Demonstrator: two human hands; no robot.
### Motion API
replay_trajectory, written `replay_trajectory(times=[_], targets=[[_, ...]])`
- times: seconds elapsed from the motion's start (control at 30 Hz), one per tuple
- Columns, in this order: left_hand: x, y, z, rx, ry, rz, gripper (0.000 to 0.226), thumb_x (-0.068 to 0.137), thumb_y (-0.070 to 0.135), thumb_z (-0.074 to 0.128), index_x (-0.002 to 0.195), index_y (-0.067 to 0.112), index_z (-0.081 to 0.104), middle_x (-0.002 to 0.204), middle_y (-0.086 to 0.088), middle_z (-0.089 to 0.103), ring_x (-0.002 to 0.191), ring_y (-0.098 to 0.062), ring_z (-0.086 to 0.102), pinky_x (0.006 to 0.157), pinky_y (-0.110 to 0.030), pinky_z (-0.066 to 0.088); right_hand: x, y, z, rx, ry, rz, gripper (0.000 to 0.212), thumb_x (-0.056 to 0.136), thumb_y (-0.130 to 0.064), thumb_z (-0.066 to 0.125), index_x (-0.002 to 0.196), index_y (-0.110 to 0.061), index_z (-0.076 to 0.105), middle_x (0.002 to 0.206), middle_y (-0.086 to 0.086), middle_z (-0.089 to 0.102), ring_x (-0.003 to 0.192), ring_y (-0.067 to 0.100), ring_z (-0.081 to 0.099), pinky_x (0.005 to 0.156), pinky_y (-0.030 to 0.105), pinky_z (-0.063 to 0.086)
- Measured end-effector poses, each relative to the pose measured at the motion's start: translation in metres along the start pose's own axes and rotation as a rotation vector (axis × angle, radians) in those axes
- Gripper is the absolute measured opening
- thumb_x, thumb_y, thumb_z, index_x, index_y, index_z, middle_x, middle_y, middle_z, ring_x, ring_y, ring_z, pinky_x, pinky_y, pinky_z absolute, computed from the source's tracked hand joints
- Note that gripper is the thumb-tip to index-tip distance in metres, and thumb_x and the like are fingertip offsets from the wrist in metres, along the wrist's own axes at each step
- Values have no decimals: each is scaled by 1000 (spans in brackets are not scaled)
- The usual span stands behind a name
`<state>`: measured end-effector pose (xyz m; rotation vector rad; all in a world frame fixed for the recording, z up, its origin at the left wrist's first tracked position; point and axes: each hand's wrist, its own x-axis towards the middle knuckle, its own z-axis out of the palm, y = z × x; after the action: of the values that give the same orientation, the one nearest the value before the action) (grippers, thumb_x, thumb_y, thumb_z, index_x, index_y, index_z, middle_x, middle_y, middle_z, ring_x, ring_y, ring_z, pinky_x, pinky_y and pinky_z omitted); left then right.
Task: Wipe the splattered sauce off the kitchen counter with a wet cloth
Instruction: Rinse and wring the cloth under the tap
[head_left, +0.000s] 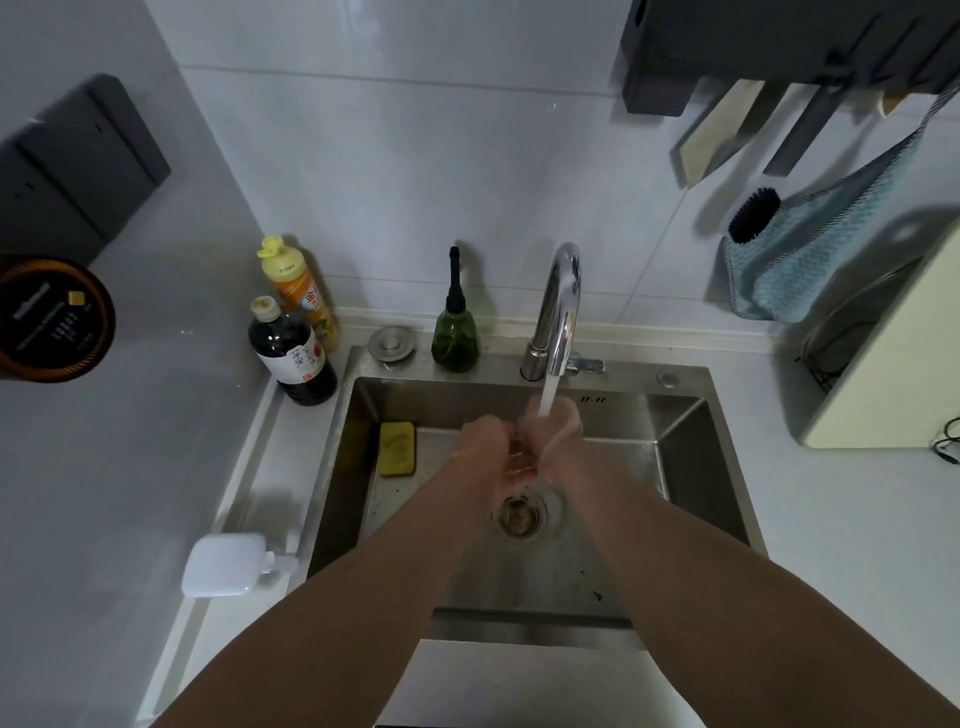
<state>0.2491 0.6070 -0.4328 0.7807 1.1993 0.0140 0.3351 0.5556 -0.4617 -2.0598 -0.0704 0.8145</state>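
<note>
Both my hands meet under the running stream from the chrome faucet (558, 306), over the steel sink (691, 431). My left hand (483, 441) shows its back, fingers turned in towards my right hand (558, 428), which is blurred by motion and water. The two touch each other, and I see no cloth between them. A blue cloth (810, 260) hangs on the wall at the right, away from both hands. A yellow sponge (397, 448) lies in the sink's left side. A few tiny specks dot the white counter (156, 441) on the left.
A dark sauce bottle (293, 358), a yellow bottle (298, 291) and a green dispenser (455, 332) stand behind the sink. A white container (226, 564) lies on the left counter near a round brown lid (52, 319). A cream appliance (883, 364) stands right, with knives hanging above.
</note>
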Motion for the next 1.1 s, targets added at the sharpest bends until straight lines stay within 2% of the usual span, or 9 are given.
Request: replay_trajectory(times=[0.13, 0.2, 0.33, 0.47, 0.67, 0.8, 0.87, 1.0, 1.1], targets=[[-5, -5, 5, -24, -30, -72, 27, 104, 22, 51, 111, 5, 70, 109, -20, 74, 100, -36, 72, 84, -55, 63, -5, 4, 7, -34, 45, 59, 36, 102, -27, 45, 103, 1, 68, 102, 19, 72, 97, 37, 68, 88, 45, 56], [-3, -9, 13, -92, -69, -114, 36, 104, 38, 51, 112, 10, 73, 111, -16, 74, 104, -32, 69, 84, -48, 62, -8, 2, 5, 59, 58, 111, 31, 98, -29, 50, 92, -6, 69, 90, 17, 73, 88, 36, 70, 84, 51, 59], [33, -19, 34, -252, -158, -141, 45, 87, 57, 63, 89, 15, 80, 96, -7, 71, 87, -25, 69, 76, -35, 54, -7, 4, -7, 229, -73, 138, 32, 98, -31, 50, 86, -13, 73, 87, 14, 72, 87, 33, 70, 74, 43, 58], [16, -8, 44, -229, -265, -119, 32, 91, 37, 64, 81, 10, 77, 93, -15, 74, 86, -32, 71, 79, -44, 56, -3, 13, -41, 222, -197, 61, 60, 94, -70, 44, 96, -22, 80, 104, 10, 75, 101, 27, 70, 92, 43, 54], [15, -2, 50, -51, -221, -136, 12, 100, 15, 59, 95, 5, 64, 80, -13, 65, 66, -22, 57, 56, -30, 51, 22, 7, -86, 268, -48, 65, 47, 106, -48, 35, 119, -12, 62, 120, 19, 64, 109, 37, 61, 94, 44, 50], [18, -3, 37, -174, -182, -130, 15, 96, 15, 59, 95, 2, 66, 74, -16, 68, 72, -23, 57, 70, -36, 48, 52, -2, -96, 280, 2, 117, 54, 102, -52, 41, 129, -9, 60, 130, 19, 60, 112, 36, 61, 95, 51, 54], [17, -4, 27, -269, -142, -103, 23, 96, 23, 59, 104, 1, 63, 93, -22, 71, 89, -33, 66, 80, -46, 54, 59, -11, -95, 305, -23, 98, 52, 103, -49, 40, 135, -10, 55, 136, 17, 52, 114, 31, 55, 91, 50, 54], [19, -6, 10, -327, -183, -123, 38, 95, 15, 41, 120, -5, 62, 114, -31, 71, 113, -45, 66, 100, -63, 52, 64, -24, -86, 369, 15, 108, 42, 103, -41, 43, 123, -8, 59, 106, 10, 60, 97, 25, 54, 103, 54, 48], [27, -7, 14, -130, -53, -51, 28, 100, 1, 44, 121, -6, 61, 131, -33, 63, 110, -41, 66, 101, -58, 54, 54, -24, -78, 375, -49, 109, 42, 100, -47, 45, 114, -12, 63, 106, 11, 64, 90, 23, 57, 83, 40, 50]])
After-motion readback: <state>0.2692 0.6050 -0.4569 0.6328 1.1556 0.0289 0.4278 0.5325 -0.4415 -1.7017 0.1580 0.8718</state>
